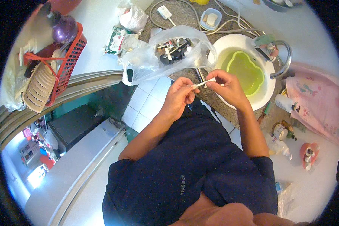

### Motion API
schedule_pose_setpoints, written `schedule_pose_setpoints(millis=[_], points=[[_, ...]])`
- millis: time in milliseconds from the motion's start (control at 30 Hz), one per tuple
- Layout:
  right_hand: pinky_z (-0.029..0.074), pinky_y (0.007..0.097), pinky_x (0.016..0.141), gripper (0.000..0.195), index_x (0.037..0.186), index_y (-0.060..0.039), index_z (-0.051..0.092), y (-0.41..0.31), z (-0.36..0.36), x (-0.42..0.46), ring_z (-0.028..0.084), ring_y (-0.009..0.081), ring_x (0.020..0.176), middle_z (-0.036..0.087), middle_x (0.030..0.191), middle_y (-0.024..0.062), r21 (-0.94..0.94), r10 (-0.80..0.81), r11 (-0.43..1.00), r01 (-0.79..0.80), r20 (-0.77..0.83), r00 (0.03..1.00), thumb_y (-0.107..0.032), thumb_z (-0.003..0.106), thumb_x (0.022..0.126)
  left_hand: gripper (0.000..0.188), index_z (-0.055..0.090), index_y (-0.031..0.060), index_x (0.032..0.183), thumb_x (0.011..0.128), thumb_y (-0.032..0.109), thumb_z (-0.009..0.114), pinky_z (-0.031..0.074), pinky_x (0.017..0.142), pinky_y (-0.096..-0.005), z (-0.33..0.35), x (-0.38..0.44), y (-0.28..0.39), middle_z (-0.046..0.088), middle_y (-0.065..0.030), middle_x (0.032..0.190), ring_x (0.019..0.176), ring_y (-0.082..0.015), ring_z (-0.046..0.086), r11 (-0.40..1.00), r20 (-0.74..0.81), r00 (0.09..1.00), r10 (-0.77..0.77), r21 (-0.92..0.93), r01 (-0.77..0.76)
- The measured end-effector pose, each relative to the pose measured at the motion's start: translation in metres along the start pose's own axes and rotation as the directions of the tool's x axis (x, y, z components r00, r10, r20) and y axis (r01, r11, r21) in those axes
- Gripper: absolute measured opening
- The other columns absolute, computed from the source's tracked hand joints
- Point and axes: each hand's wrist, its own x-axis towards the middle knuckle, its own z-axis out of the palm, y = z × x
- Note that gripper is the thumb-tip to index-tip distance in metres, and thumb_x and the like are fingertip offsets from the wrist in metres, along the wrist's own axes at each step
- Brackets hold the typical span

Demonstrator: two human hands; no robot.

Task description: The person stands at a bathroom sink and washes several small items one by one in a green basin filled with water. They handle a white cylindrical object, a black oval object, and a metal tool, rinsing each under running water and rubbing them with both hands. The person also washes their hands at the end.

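A thin white stick-like item (202,83) spans the gap between my two hands, above the counter's front edge. My left hand (178,97) pinches one end between thumb and fingers. The wider white end is in the fingertips of my right hand (225,87). Too little shows to tell exactly what the item is. Just beyond my hands, a clear plastic bag (141,69) lies spread open on the counter. Inside it are several small cosmetic-like items (173,50), some black and some white. A silver rod-like object (199,74) sticks out behind my fingers.
At right, a white washbasin (219,46) holds a lime-green plastic tub (263,76) under a curved chrome faucet (286,63). A soap box (202,25) and cables lie behind. A pink towel (313,93) hangs right; a red basket (73,56) with a beige comb-like item (39,87) is left.
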Motion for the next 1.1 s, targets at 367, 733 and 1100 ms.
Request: schedule_pose_setpoints(millis=[367, 733, 1100], points=[[0.052, 0.0480, 0.072, 0.013, 0.099, -0.0072, 0.066, -0.044, 0.019, 0.089, 0.067, 0.0386, 0.083, 0.070, 0.089, 0.0154, -0.617, -0.186, 0.737, 0.277, 0.208, 0.960, -0.018, 0.066, 0.091, 0.029, 0.048, 0.0072, 0.123, 0.098, 0.014, 0.061, 0.040, 0.058, -0.0230, -0.039, -0.010, 0.032, 0.066, -0.0108, 0.094, 0.066, -0.0097, 0.053, 0.990, -0.059, 0.988, 0.143, 0.019, -0.142], [0.052, 0.0485, 0.091, 0.028, 0.113, -0.0064, 0.067, 0.058, 0.080, 0.225, 0.066, 0.0375, 0.110, 0.068, 0.120, 0.0183, -0.912, -0.031, 0.359, 0.199, 0.202, 0.979, -0.021, 0.050, 0.097, 0.064, 0.025, 0.0081, 0.153, 0.100, 0.016, 0.059, 0.044, 0.060, -0.0244, -0.042, -0.016, 0.080, 0.065, -0.0173, 0.102, 0.069, -0.0118, 0.055, 0.958, -0.029, 0.961, 0.276, 0.089, -0.272], [0.051, 0.0480, 0.091, 0.024, 0.109, -0.0111, 0.069, 0.100, 0.079, 0.259, 0.065, 0.0338, 0.110, 0.070, 0.115, 0.0132, -0.781, -0.289, 0.558, 0.281, 0.134, 0.948, -0.025, 0.057, 0.094, 0.082, 0.000, 0.0188, 0.161, 0.103, 0.024, 0.058, 0.045, 0.062, -0.0243, -0.059, -0.006, 0.112, 0.064, -0.0220, 0.112, 0.070, -0.0121, 0.054, 0.913, -0.088, 0.915, 0.394, 0.149, -0.379]])
